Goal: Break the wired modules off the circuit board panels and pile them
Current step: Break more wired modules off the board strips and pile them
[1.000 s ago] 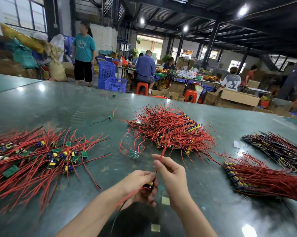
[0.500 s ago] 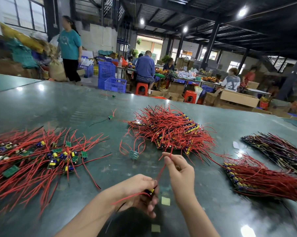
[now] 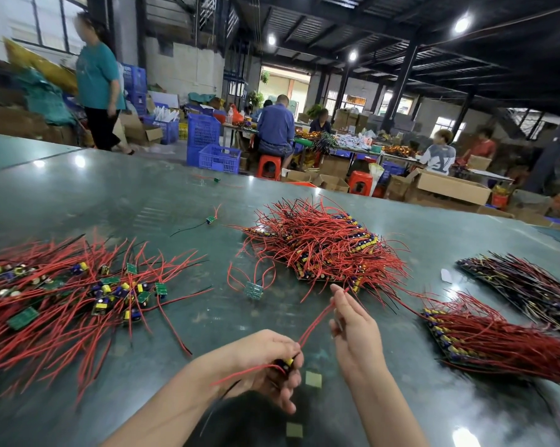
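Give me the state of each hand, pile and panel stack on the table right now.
Left hand: shut on a small wired module.
Right hand: pinching that module's red wire, pulled taut.
Loose pile of separated red-wired modules: spread out, far left.
Centre panel stack: unbroken.
Right red-wired stack: unbroken.
Dark-wired stack: untouched.

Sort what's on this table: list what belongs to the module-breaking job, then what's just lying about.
Job:
- module gripped in left hand
- its red wire pinched by right hand
- loose module pile
- panel stacks

Lying about:
- small paper squares
- stray module farther back
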`<move>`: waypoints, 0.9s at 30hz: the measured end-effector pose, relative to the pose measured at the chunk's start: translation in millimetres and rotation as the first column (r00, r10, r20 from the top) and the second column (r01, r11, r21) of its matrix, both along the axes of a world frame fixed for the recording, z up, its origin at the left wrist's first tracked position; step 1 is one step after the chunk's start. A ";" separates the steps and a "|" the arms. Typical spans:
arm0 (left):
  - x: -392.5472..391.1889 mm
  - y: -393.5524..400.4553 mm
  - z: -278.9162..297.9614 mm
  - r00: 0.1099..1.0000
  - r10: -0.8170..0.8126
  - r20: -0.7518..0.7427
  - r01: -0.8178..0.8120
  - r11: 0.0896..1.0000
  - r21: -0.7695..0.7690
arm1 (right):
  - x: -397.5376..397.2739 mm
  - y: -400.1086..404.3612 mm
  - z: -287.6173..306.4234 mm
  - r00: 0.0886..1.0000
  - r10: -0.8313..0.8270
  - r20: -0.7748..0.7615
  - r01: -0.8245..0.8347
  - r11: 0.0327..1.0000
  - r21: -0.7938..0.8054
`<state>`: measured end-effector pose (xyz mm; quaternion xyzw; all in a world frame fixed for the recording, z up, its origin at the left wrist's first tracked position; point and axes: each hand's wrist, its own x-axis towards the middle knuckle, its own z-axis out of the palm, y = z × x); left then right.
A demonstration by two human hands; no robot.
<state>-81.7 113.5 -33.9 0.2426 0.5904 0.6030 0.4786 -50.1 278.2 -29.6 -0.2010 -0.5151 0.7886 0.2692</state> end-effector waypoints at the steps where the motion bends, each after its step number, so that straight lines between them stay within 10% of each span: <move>1: 0.4 0.4 0.0 1.000 -0.007 0.000 0.007 1.000 -0.002 | 0.7 -1.5 -0.9 0.999 -0.048 -0.016 0.050 0.995 0.089; 11: 6.2 5.6 5.3 0.994 -0.072 0.080 0.062 0.989 0.131 | -1.7 -3.7 -7.8 0.933 -0.249 -0.261 0.318 0.909 0.269; 16: -1.4 9.2 3.1 0.941 0.194 0.279 -0.273 0.919 0.283 | -1.9 -1.1 1.0 0.995 -0.073 -0.062 0.081 0.987 0.141; 20: -13.9 6.7 -1.6 0.808 0.583 -0.078 -0.528 0.777 0.341 | -0.6 -16.8 1.6 0.973 0.140 0.182 -0.184 0.950 0.254; 27: -10.7 5.9 -4.4 0.829 0.545 -0.127 -0.461 0.794 0.396 | 11.6 -34.7 1.8 0.809 0.398 0.433 -0.574 0.694 0.435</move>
